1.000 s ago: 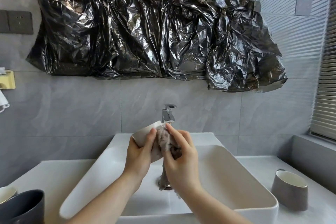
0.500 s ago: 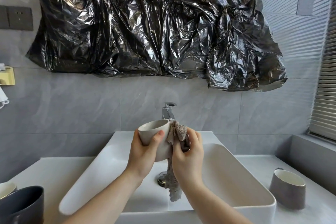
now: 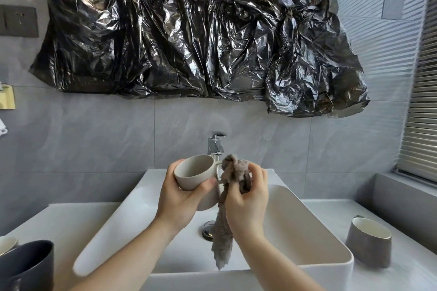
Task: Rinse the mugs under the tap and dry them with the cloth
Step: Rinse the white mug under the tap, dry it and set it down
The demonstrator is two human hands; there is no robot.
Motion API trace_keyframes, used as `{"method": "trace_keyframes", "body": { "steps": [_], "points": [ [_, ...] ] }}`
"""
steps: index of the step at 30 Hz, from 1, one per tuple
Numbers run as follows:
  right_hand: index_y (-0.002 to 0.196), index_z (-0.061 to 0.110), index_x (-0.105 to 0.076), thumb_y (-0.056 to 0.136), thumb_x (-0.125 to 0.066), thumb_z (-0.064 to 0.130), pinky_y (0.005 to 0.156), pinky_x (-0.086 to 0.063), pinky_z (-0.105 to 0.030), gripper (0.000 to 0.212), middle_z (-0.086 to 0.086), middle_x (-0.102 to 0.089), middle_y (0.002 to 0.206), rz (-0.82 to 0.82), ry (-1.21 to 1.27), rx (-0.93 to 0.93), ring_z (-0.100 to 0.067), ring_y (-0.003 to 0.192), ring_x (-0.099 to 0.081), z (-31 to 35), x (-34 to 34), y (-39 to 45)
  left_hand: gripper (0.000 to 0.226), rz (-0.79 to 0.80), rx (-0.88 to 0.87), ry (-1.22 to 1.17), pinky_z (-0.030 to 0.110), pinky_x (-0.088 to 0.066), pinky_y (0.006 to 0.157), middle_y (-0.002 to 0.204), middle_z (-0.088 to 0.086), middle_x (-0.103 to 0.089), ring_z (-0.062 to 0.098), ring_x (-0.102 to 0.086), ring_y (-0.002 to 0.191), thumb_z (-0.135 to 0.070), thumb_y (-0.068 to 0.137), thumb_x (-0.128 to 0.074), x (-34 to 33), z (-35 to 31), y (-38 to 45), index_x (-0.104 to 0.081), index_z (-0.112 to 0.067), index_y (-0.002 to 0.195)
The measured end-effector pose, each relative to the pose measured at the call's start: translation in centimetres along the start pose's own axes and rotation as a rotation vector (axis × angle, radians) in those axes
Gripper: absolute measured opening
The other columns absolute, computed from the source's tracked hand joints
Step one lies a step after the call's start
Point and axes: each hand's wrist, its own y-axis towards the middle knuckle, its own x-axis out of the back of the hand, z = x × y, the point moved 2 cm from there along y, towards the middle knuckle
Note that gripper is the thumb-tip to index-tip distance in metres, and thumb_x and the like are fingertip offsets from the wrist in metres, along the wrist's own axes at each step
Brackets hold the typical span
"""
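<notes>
My left hand (image 3: 179, 198) grips a beige mug (image 3: 195, 171) over the white basin (image 3: 326, 241), its mouth tilted toward me and its handle pointing right. My right hand (image 3: 248, 198) holds a brownish-grey cloth (image 3: 227, 215) bunched beside the mug's handle, the cloth's tail hanging down into the basin. The chrome tap (image 3: 216, 145) stands just behind the mug, with no water visibly running. A grey mug (image 3: 369, 242) with a white inside stands on the counter at the right. A dark mug (image 3: 28, 264) sits at the lower left.
A pale bowl or cup rim (image 3: 7, 244) peeks in at the left edge beside the dark mug. The chrome drain (image 3: 208, 231) lies in the basin bottom. Crumpled black plastic (image 3: 189, 30) covers the wall above. Window blinds (image 3: 421, 113) are at the right.
The mug has turned so that its mouth faces me. My right hand has drawn the cloth off the mug's body to its handle side, and the cloth tail now hangs longer.
</notes>
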Motion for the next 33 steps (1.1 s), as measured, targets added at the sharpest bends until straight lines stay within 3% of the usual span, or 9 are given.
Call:
{"method": "trace_keyframes", "body": {
  "steps": [5, 8, 12, 16, 19, 23, 25, 28, 33],
  "points": [
    [0.106, 0.029, -0.071, 0.096, -0.059, -0.003, 0.081, -0.045, -0.007, 0.036, 0.005, -0.064, 0.109, 0.02, 0.037, -0.037, 0.0, 0.099, -0.064, -0.1, 0.2, 0.3, 0.077, 0.073, -0.054, 0.055, 0.015, -0.053, 0.084, 0.114, -0.02, -0.071, 0.003, -0.068, 0.106, -0.05, 0.057, -0.091, -0.1, 0.1, -0.2, -0.055, -0.032, 0.123],
    [0.109, 0.033, -0.072, 0.103, -0.055, 0.013, 0.073, -0.054, -0.029, 0.028, 0.007, -0.073, 0.097, 0.175, 0.112, -0.208, -0.01, 0.09, -0.069, -0.6, -0.4, -0.1, 0.077, 0.118, -0.082, 0.104, 0.016, -0.054, 0.085, 0.118, -0.017, -0.07, 0.006, -0.068, 0.11, -0.049, 0.059, -0.093, -0.1, 0.1, -0.5, -0.053, -0.039, 0.124],
    [0.103, 0.041, -0.069, 0.106, -0.042, 0.019, 0.07, -0.046, -0.007, 0.034, 0.024, -0.075, 0.095, 0.235, 0.036, -0.324, 0.011, 0.087, -0.066, -1.3, -0.1, 0.0, 0.083, 0.171, -0.102, 0.19, 0.027, -0.056, 0.09, 0.121, -0.019, -0.069, 0.007, -0.067, 0.113, -0.052, 0.058, -0.094, 0.0, 0.0, -0.7, -0.049, -0.045, 0.127],
    [0.102, 0.037, -0.067, 0.105, -0.04, 0.012, 0.073, -0.043, -0.001, 0.037, 0.032, -0.072, 0.096, 0.219, -0.028, -0.324, 0.014, 0.092, -0.064, -1.1, 0.2, 0.2, 0.091, 0.263, -0.089, 0.222, 0.037, -0.056, 0.096, 0.124, -0.016, -0.067, 0.009, -0.066, 0.116, -0.05, 0.06, -0.097, -0.2, 0.3, -0.9, -0.043, -0.044, 0.132],
    [0.102, 0.035, -0.068, 0.103, -0.041, 0.006, 0.074, -0.044, -0.001, 0.039, 0.03, -0.073, 0.095, 0.156, -0.028, -0.301, 0.013, 0.091, -0.065, -1.0, 0.5, 0.6, 0.099, 0.351, -0.138, 0.297, 0.032, -0.057, 0.094, 0.128, -0.02, -0.063, 0.007, -0.065, 0.119, -0.042, 0.065, -0.096, -0.4, 0.0, -1.0, -0.033, -0.042, 0.14],
    [0.089, 0.026, -0.069, 0.095, -0.047, -0.001, 0.058, -0.046, -0.009, 0.035, 0.014, -0.073, 0.077, 0.11, -0.047, -0.321, 0.001, 0.066, -0.062, -1.4, 0.9, 0.8, 0.096, 0.418, -0.185, 0.419, 0.027, -0.054, 0.094, 0.128, -0.024, -0.06, 0.004, -0.062, 0.12, -0.038, 0.07, -0.091, 0.1, -0.3, -0.3, -0.028, -0.044, 0.143],
    [0.084, 0.02, -0.068, 0.089, -0.052, -0.002, 0.059, -0.044, -0.015, 0.028, 0.005, -0.07, 0.07, 0.132, -0.114, -0.294, -0.011, 0.065, -0.055, -1.6, 0.8, 0.8, 0.094, 0.439, -0.209, 0.505, 0.017, -0.049, 0.092, 0.128, -0.029, -0.056, -0.001, -0.058, 0.118, -0.037, 0.071, -0.087, 1.0, -0.2, -0.1, -0.027, -0.048, 0.142],
    [0.083, 0.023, -0.073, 0.083, -0.057, 0.0, 0.059, -0.044, -0.016, 0.028, 0.004, -0.07, 0.067, 0.166, -0.174, -0.252, -0.007, 0.061, -0.051, -1.5, 0.7, 0.7, 0.093, 0.448, -0.239, 0.599, 0.003, -0.038, 0.092, 0.131, -0.032, -0.051, -0.009, -0.051, 0.12, -0.033, 0.074, -0.086, 2.0, 0.1, 0.0, -0.025, -0.049, 0.143],
    [0.076, 0.031, -0.072, 0.09, -0.067, 0.02, 0.055, -0.043, -0.013, 0.018, 0.012, -0.068, 0.064, 0.202, -0.159, -0.187, 0.0, 0.057, -0.057, -0.8, 0.6, 0.1, 0.095, 0.416, -0.287, 0.693, 0.011, -0.037, 0.102, 0.139, -0.025, -0.048, -0.003, -0.046, 0.125, -0.023, 0.074, -0.085, 2.3, 0.8, 0.3, -0.028, -0.043, 0.146]
  ]
}}
